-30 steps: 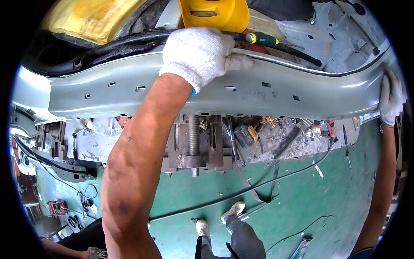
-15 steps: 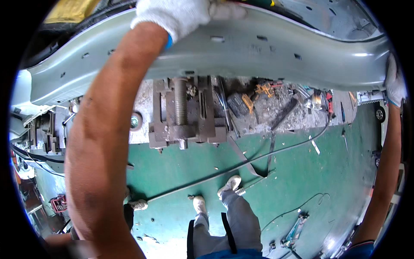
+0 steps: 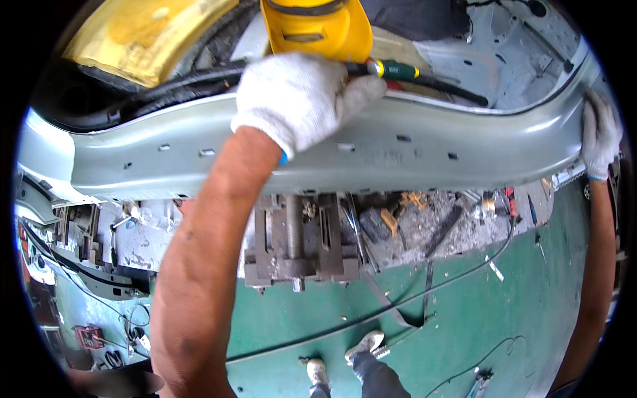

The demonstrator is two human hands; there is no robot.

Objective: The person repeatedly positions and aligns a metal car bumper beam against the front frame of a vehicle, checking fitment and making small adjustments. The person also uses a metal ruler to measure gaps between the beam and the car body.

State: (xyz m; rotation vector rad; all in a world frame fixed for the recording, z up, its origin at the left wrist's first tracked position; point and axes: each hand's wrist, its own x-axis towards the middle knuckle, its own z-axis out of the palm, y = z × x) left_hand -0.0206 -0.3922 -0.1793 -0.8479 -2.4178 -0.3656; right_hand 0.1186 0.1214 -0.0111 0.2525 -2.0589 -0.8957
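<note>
My left hand [image 3: 292, 99], in a white knitted glove, is on the far edge of a long grey sheet-metal car body panel [image 3: 378, 158]. My thumb [image 3: 361, 96] stretches to the right along that edge; the other fingers are bent away on the far side and mostly hidden, so I cannot tell whether they are clamped on the metal. My right hand [image 3: 601, 136], gloved too, is against the panel's right end, with its fingers lying close together and pointing away from me; whether they grip it I cannot tell either.

The panel runs from left to right in front of me, curving, with a row of small slots along its face, on the far side of a cluttered workbench [image 3: 141, 253]. Just beyond my left hand is a yellow plastic shell [image 3: 318, 36]; a green-handled screwdriver [image 3: 399, 70] lies just right of my thumb, near a black hose [image 3: 458, 91]. Farther left sits a worn yellow pad [image 3: 142, 40].

On the near side of the panel, a heavy steel vise [image 3: 295, 242] shows its threaded screw, and to its right lies a black and yellow battery pack [image 3: 378, 225]. Below, a long cable [image 3: 335, 330] crosses the green floor [image 3: 471, 325] near my pale shoes [image 3: 366, 345].
</note>
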